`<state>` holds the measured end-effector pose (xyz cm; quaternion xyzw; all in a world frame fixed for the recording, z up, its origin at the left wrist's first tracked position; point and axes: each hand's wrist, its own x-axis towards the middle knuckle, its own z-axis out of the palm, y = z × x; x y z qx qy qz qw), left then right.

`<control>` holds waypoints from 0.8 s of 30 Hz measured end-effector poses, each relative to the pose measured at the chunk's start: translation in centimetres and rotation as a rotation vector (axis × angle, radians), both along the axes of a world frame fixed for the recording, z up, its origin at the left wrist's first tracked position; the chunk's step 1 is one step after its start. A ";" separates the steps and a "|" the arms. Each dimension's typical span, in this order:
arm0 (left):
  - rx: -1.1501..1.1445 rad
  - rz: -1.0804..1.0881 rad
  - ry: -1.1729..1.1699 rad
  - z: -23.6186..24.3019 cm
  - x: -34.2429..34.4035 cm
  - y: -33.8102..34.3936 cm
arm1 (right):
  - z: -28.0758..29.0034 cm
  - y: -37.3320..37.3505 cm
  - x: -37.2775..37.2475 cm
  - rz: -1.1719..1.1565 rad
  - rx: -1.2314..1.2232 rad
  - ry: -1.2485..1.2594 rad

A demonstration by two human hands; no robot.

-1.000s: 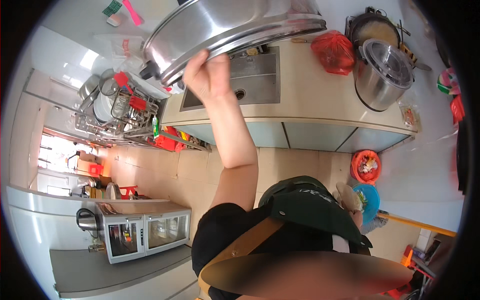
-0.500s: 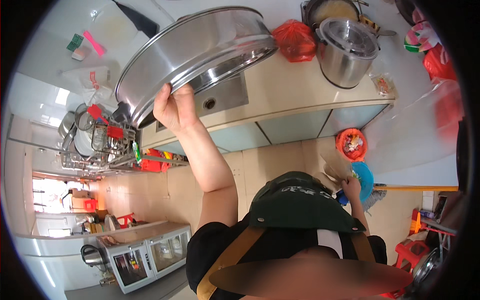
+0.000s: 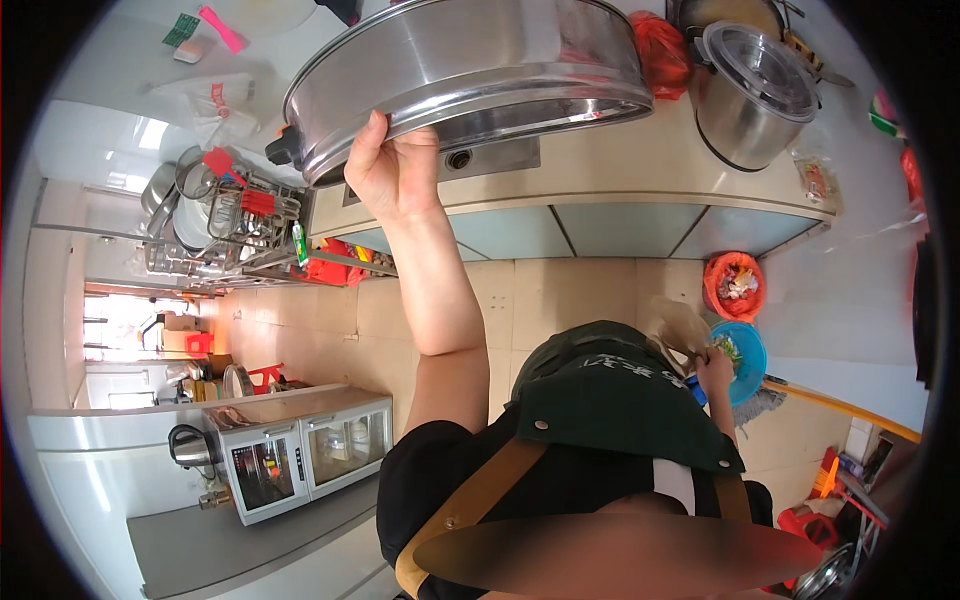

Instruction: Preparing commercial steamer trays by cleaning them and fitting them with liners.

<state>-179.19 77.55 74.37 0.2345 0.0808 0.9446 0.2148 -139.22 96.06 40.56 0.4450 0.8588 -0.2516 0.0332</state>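
Note:
A wide stainless-steel steamer tier [image 3: 460,75] hangs tilted in the air, with a black handle on its left side. My left hand [image 3: 398,172] is closed on its lower rim, thumb outside and fingers curled under the edge. Low at the right, my right hand [image 3: 714,374] is closed on a thin brownish bag [image 3: 680,328], partly see-through and hanging loose. Right beside that hand stands a blue bucket [image 3: 752,372] with green scraps in it. The brim of a dark green cap [image 3: 620,400] covers part of the middle.
Behind the steamer tier runs a counter [image 3: 620,170] with a sink [image 3: 515,155]. A lidded steel pot [image 3: 750,110] and a red bag [image 3: 660,60] stand on it. A red-lined bin [image 3: 735,288] sits on the floor. Left are a dish rack [image 3: 245,215] and a glass-door cabinet [image 3: 310,450].
The whole view has shifted, so the counter and bins appear further right. My left hand still grips the steamer tier, now more level. The right hand still has the bag beside the blue bucket.

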 end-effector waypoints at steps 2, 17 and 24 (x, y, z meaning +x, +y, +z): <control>-0.005 -0.003 -0.007 -0.1 0.2 0.2 | 1.0 -0.3 -0.4 0.019 -0.003 0.009; -0.082 -0.051 -0.057 -2.0 0.1 3.2 | 17.8 -0.7 -15.5 0.623 -0.057 0.496; -0.138 -0.034 -0.065 -2.4 -0.2 3.8 | 33.3 1.4 -17.9 0.700 0.310 1.171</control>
